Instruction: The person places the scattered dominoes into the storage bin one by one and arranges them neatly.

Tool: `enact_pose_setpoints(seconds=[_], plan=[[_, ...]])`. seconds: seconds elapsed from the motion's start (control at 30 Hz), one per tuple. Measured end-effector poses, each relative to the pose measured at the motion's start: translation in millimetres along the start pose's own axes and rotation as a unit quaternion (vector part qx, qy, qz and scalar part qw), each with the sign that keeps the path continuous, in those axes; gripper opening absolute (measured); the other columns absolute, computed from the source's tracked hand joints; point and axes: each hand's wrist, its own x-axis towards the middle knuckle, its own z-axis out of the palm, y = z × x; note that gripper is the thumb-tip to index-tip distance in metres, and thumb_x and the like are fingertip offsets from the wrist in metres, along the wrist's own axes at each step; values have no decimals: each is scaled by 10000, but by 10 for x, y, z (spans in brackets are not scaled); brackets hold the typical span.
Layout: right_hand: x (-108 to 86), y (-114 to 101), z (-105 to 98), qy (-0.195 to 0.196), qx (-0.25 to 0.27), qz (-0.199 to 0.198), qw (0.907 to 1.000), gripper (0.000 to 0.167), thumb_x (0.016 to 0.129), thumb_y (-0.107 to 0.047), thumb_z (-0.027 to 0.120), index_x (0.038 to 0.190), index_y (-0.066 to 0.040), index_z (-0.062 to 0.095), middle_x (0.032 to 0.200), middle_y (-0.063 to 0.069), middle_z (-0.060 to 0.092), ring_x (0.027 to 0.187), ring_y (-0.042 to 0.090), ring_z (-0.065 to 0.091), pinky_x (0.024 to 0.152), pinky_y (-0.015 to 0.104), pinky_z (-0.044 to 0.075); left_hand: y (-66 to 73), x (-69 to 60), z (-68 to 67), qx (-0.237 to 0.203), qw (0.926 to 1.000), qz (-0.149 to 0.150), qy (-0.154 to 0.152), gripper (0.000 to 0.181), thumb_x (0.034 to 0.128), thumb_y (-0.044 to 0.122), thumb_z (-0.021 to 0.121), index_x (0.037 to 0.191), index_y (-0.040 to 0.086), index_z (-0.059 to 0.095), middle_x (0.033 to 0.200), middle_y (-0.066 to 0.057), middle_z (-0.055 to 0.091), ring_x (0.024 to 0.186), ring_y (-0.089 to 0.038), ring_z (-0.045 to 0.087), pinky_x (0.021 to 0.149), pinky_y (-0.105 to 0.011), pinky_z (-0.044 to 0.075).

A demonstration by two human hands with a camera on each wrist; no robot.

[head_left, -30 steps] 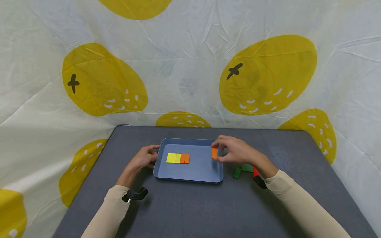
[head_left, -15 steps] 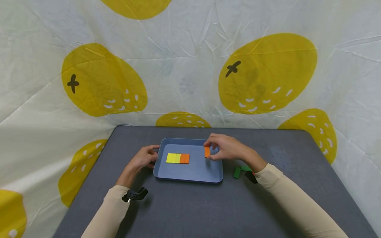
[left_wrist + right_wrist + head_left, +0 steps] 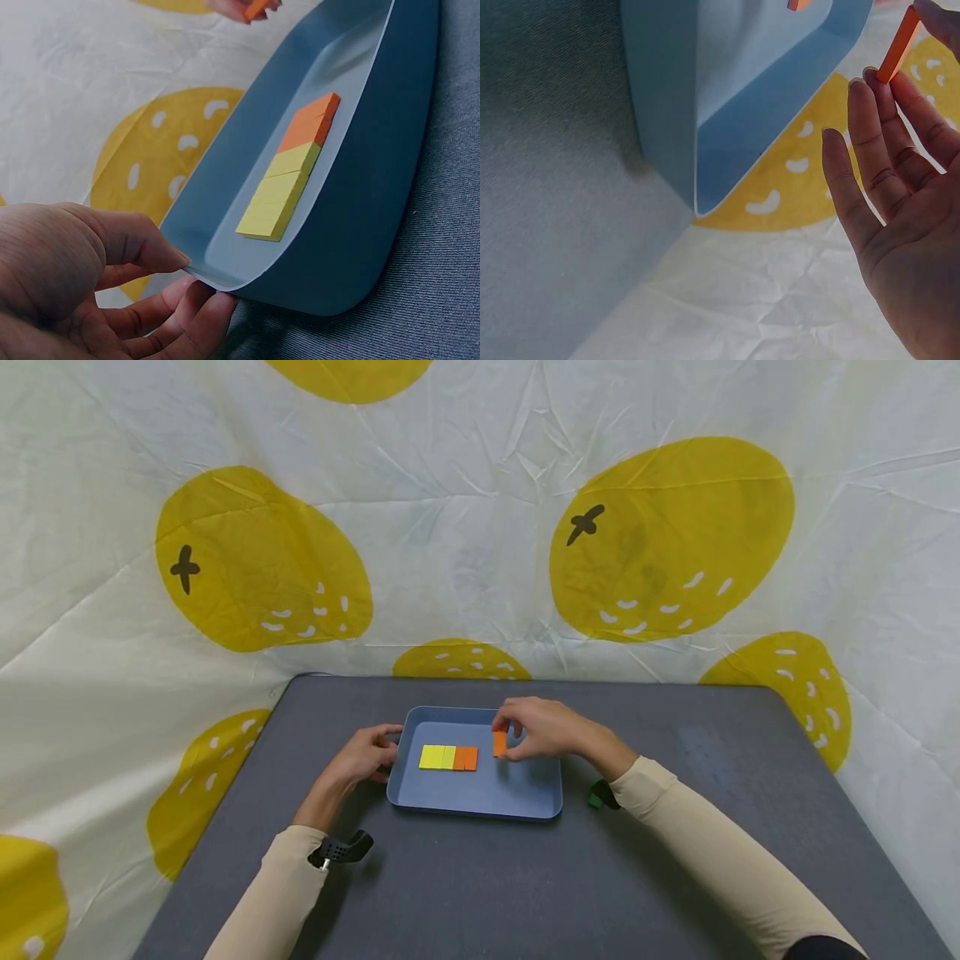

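Note:
A blue-grey rectangular tray [image 3: 517, 795] lies on the table. Inside it, yellow blocks [image 3: 437, 757] and orange blocks [image 3: 466, 758] stand side by side in one row, yellow on the left. My left hand [image 3: 366, 755] grips the tray's left edge; in the left wrist view the thumb [image 3: 154, 247] is at the rim and fingers curl against the outer wall. Over the tray, right of the row, my right hand [image 3: 547, 727] pinches an orange block [image 3: 499, 744] between thumb and fingertips. The right wrist view shows this flat block [image 3: 900, 43] apart from the tray.
Green blocks [image 3: 595, 799] lie on the dark grey table [image 3: 465, 893] right of the tray, partly hidden by the right wrist's camera. A white cloth [image 3: 465, 543] with yellow fruit shapes hangs behind the table.
My right hand has moved left over the tray with the orange block. Its wrist now covers a red block and part of the green ones. The left hand and tray have stayed put.

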Motion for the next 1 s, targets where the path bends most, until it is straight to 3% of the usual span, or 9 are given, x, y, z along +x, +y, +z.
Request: enact_pose_setpoints(seconds=[0.3, 0.63, 1.0], plan=[[214, 4, 119, -343, -438, 144, 9983, 380, 838, -438, 800, 1130, -212, 711, 1076, -76, 636, 837, 61, 574, 736, 290, 509, 5, -7, -2, -116, 9999, 37, -36, 573, 963, 35, 569, 1523, 59, 447, 1133, -225, 613, 925, -309, 637, 672, -399, 595], [387, -60, 249, -732, -782, 380, 9935, 398, 803, -430, 845, 1080, -172, 721, 1013, -40, 670, 902, 120, 582, 807, 382, 522, -8, 3, -14, -168, 9998, 24, -83, 583, 958, 25, 561, 1527, 61, 441, 1139, -223, 614, 919, -301, 631, 672, -402, 595], [514, -74, 382, -874, -1207, 637, 9868, 406, 793, -451, 851, 1032, -159, 702, 897, -44, 612, 818, 140, 543, 708, 326, 483, -6, 1, -11, -147, 9999, 12, -66, 571, 961, 35, 575, 1519, 61, 453, 1133, -215, 611, 919, -291, 632, 676, -397, 597]])
